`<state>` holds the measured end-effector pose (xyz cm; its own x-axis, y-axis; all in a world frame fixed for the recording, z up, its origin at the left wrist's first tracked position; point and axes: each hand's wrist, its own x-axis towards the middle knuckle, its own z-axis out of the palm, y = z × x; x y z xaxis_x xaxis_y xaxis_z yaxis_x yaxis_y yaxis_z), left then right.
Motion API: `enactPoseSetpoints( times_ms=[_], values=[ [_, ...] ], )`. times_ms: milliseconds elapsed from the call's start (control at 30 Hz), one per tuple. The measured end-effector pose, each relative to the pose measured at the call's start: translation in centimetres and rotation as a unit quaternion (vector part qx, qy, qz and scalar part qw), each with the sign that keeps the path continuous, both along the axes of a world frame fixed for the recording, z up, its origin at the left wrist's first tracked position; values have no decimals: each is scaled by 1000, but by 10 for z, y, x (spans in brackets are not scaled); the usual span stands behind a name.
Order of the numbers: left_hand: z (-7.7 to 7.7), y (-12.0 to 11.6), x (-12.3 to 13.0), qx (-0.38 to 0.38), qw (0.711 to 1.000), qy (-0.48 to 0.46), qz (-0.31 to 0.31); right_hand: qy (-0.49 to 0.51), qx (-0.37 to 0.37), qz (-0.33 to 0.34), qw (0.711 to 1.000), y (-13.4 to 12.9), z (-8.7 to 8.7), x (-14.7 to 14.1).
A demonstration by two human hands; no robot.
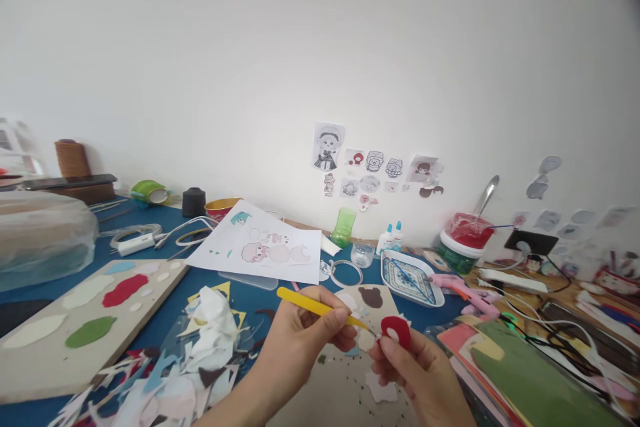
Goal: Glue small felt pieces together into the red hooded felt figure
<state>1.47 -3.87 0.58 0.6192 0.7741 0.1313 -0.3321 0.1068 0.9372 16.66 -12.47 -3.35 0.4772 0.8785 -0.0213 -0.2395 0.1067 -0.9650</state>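
My left hand (313,333) is closed round a pair of yellow tweezers (305,301), their dark tip pointing right. That tip is beside a small red felt piece (391,324) with a pale oval in its middle. My right hand (420,363) pinches the red piece between thumb and fingers. I cannot tell whether the tip touches the felt. Below both hands lies a beige board (333,390) strewn with dark specks. A brown felt shape (371,297) and a white cut-out (381,388) are on it.
Felt scraps (175,380) heap at the left, by a board with coloured felt shapes (145,333). A printed sheet (295,240), glue bottles (390,237) and a patterned tray (386,277) stand behind. At the right are a pink glue gun (470,297) and felt sheets (530,360).
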Motion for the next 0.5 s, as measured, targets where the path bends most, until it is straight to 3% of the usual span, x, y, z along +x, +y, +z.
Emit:
enactPoseSetpoints(
  times_ms=[500],
  values=[
    [-13,5,3,13,1000,-19,-13,9,5,-10,1000,-2,4,-4]
  ],
)
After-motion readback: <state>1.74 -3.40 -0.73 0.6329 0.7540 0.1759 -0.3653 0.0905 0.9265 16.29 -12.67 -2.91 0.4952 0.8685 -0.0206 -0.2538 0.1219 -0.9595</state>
